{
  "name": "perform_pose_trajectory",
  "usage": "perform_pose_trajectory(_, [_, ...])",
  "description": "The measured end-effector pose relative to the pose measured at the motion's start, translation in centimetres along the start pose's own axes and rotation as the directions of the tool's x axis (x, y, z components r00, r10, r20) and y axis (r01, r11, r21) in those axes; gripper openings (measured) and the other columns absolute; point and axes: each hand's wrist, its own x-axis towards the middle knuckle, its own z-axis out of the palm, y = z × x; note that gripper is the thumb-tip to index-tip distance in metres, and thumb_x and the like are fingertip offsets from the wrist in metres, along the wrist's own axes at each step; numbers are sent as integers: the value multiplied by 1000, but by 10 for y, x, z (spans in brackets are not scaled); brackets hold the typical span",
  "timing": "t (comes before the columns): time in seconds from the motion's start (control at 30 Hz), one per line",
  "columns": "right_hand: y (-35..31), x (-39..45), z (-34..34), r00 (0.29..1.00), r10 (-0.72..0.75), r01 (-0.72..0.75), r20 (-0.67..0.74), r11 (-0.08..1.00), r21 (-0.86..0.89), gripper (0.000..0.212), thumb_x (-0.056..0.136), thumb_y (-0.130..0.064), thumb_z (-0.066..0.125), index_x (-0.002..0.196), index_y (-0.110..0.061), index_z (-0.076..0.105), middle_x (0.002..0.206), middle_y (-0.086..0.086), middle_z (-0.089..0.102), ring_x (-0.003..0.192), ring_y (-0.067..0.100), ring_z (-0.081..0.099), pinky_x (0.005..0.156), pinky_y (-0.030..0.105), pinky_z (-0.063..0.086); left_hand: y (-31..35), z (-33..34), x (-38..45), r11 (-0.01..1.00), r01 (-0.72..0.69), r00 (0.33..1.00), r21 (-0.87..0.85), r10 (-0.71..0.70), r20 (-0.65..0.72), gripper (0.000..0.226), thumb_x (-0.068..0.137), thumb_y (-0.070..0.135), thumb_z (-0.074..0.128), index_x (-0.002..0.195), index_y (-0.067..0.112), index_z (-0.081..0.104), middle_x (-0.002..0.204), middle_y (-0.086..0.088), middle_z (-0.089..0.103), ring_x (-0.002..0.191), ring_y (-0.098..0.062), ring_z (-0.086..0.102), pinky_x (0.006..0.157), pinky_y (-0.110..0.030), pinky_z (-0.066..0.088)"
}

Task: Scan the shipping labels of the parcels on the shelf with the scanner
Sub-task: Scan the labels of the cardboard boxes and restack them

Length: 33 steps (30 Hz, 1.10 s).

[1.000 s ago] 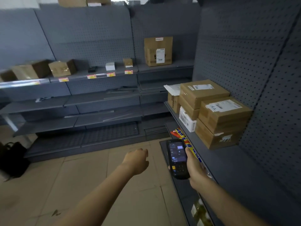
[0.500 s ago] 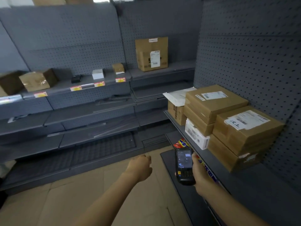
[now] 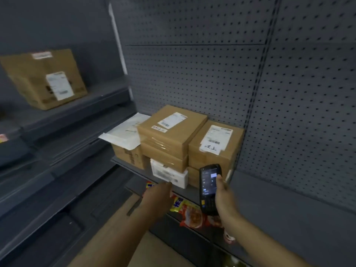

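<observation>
Since a second ago I have closed in on the right-hand shelf [image 3: 269,191]: the stack of parcels, then off to the side and well apart from my hands, now fills the middle of my view, directly ahead. My right hand [image 3: 223,197] has come up with the scanner [image 3: 209,187], fingers clenched around its body and thumb resting on the lit screen; its head now sits just in front of the lower right brown box, below the top right parcel [image 3: 215,145] with its white shipping label [image 3: 216,138] facing up. My left hand [image 3: 158,195] has reached forward too. It hovers just beside the small white box [image 3: 169,175] at the shelf edge, holding nothing; the blur hides whether those fingers are curled or loose, and whether they touch the box. The taller stack [image 3: 171,132] beside it carries a label [image 3: 172,120] on top, and a white mailer [image 3: 125,133] lies on the boxes further left. Judgement: approach is finished and I am within scanning range, but the scanner points at a box side, not a label. I expect to tilt it up and over toward the top right label first. No scan appears done yet.
</observation>
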Motion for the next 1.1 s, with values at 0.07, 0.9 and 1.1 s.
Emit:
perform_pose_trajectory(0.07, [-8,18,-7,996,-13,12,-92,1000,-11,49,98,-52,35,104,-11,63,98,15,69,87,30,65,81,45,55,14,-8,32,995,-99,993,22,100,-64,37,95,30,47,130,17,45,130,-6,51,115,-27,54,93,-39,46])
perform_pose_trajectory(0.9, [-37,109,-15,977,71,8,-200,930,369,49,90,-52,51,111,-10,64,102,9,72,93,22,69,76,34,55,68,-52,205,758,-294,935,583,355,10,66,97,29,38,152,9,7,150,-27,23,139,-40,22,112,-50,19])
perform_pose_trajectory(1.1, [-36,101,-12,955,103,15,-278,919,394,51,90,-51,52,113,-7,64,104,14,72,94,28,69,79,36,55,51,-46,208,780,-399,889,483,458,-3,63,101,37,31,153,16,2,153,-24,19,140,-37,22,114,-46,17])
